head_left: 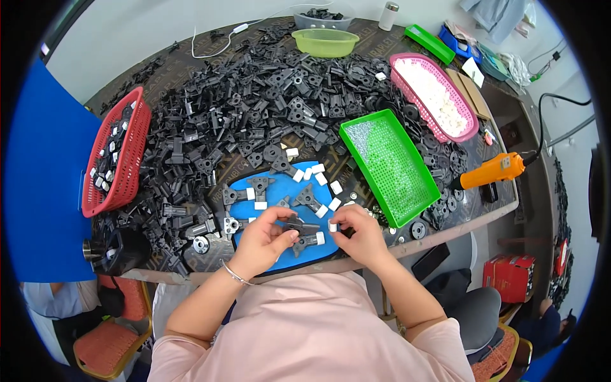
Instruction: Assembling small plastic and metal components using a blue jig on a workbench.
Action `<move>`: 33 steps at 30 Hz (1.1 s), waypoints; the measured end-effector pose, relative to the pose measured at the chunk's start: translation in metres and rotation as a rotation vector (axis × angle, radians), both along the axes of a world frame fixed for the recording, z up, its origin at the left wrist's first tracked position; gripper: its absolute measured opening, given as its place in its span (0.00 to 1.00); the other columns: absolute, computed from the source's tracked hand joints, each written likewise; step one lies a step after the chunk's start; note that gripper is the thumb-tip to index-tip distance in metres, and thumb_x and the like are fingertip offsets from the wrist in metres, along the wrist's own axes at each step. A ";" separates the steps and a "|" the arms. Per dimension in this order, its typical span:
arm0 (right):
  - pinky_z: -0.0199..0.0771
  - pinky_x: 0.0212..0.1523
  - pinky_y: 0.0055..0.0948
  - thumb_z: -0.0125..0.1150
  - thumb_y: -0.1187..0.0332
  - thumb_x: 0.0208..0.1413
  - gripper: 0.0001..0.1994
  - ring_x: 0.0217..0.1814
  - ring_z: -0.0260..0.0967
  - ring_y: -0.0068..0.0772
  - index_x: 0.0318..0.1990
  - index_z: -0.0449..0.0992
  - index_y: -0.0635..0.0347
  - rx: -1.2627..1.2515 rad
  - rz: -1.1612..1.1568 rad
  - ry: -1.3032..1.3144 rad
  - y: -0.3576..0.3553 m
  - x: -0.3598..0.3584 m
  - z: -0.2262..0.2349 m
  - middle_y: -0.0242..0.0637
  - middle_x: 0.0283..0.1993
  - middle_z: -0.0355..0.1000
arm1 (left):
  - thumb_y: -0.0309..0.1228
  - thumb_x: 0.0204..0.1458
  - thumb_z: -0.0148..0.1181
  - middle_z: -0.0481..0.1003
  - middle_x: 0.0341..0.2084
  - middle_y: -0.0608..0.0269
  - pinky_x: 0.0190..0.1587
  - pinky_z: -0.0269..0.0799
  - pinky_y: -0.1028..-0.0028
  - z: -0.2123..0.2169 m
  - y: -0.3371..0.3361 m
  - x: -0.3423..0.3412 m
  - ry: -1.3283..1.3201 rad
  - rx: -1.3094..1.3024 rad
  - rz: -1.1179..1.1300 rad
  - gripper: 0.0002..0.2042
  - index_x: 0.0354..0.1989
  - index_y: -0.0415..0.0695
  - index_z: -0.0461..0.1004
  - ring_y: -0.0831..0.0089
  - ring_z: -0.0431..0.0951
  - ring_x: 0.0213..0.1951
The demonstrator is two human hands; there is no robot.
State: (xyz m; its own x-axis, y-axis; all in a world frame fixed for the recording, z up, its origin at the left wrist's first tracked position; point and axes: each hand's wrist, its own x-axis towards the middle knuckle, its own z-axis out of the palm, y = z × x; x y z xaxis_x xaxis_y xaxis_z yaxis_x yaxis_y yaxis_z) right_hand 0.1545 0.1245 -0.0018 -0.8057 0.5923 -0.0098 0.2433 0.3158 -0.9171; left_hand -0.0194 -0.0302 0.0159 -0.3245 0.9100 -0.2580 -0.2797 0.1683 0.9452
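Desk (458,226): extends beyond the fingers and off to both sides, its near edge between them and the body.

Heap of black parts (254,95): covers most of the surface beyond and to the left of the fingers.

Green tray (396,167): beyond and to the right of the right-hand fingers; small metallic pieces lie toward its far end.

Red basket (130,169): well apart, left of and beyond the left-hand fingers; holds black and white pieces.

Pink basket (407,95): well beyond and to the right of the right-hand fingers; holds small off-white pieces.

Blue mat (280,191): beneath and just beyond the fingers; loose black brackets and white blocks lie on it and about its edge.

Orange power driver (490,170): right of the right-hand fingers, well apart.

Left hand (258,245): thumb and forefinger close on a black bracket (304,226); the other fingers' contact is partly hidden. Right hand (364,234): thumb and forefinger pinch a white block (333,226), with little opening.

Governing relation, as judged: the bracket's long axis runs roughly left to right, its free end directed at the right-hand fingers. The block is just beside that end, apparently apart, with the right hand nearer to it.

Bracket: between the left-hand fingertips, projecting rightward. Block: at the right-hand fingertips, on their left side. Its own long axis cannot be determined.
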 end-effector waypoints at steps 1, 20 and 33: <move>0.73 0.37 0.29 0.65 0.79 0.40 0.11 0.38 0.72 0.38 0.35 0.75 0.61 0.144 -0.010 0.041 -0.003 0.003 -0.007 0.39 0.39 0.71 | 0.19 0.54 0.56 0.70 0.36 0.64 0.34 0.72 0.82 -0.001 0.004 0.005 0.044 0.053 0.000 0.15 0.50 0.40 0.66 0.80 0.77 0.33; 0.65 0.42 0.37 0.64 0.76 0.41 0.17 0.35 0.70 0.38 0.41 0.67 0.58 0.375 -0.109 0.045 -0.012 0.011 -0.032 0.36 0.35 0.74 | 0.22 0.48 0.61 0.75 0.38 0.54 0.39 0.74 0.68 0.017 0.044 0.021 1.003 0.161 -0.297 0.12 0.43 0.41 0.72 0.56 0.77 0.38; 0.69 0.47 0.40 0.63 0.77 0.40 0.22 0.44 0.72 0.46 0.45 0.64 0.62 0.304 -0.073 0.011 -0.010 0.010 -0.033 0.42 0.38 0.75 | 0.24 0.48 0.61 0.75 0.37 0.56 0.39 0.74 0.66 0.022 0.059 0.028 1.142 0.073 -0.455 0.12 0.42 0.42 0.72 0.56 0.77 0.39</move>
State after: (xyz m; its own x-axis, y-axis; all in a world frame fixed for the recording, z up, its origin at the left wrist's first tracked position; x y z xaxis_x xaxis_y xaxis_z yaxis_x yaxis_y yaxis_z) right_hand 0.1644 0.1149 -0.0346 -0.7596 0.6233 0.1856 0.2660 0.5582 -0.7859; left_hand 0.0089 0.0290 0.0380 0.0195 0.9996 0.0222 0.7837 -0.0290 0.6205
